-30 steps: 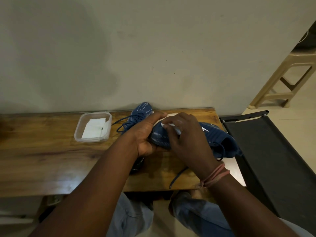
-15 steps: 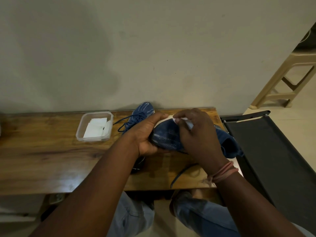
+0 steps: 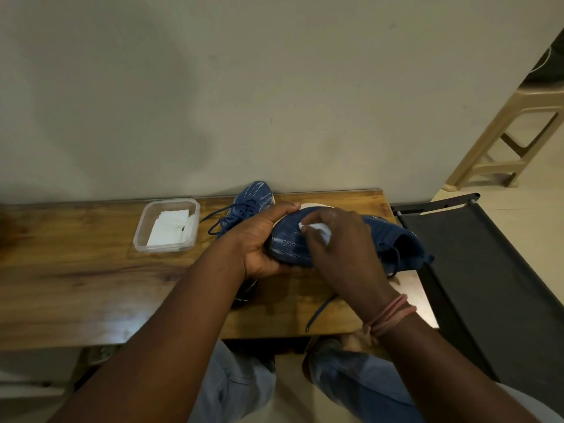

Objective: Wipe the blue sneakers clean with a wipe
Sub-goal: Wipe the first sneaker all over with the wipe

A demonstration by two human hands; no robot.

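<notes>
A blue knit sneaker [image 3: 387, 238] lies on its side above the wooden table [image 3: 91, 279], toe pointing left. My left hand [image 3: 259, 239] grips its toe, thumb over the white sole edge. My right hand [image 3: 338, 245] presses a white wipe [image 3: 320, 228] against the sneaker's upper, fingers curled over it. The second blue sneaker [image 3: 251, 201] rests on the table behind my left hand, toe toward the wall, its laces trailing left.
A clear plastic tub [image 3: 166, 225] holding white wipes sits on the table to the left. A black fabric frame [image 3: 488, 270] stands right of the table. A beige plastic stool [image 3: 518, 132] is at the far right. The wall runs behind the table.
My right hand slid the wipe up toward the sole edge, then back down and left over the toe area. My left hand kept its hold on the toe.
</notes>
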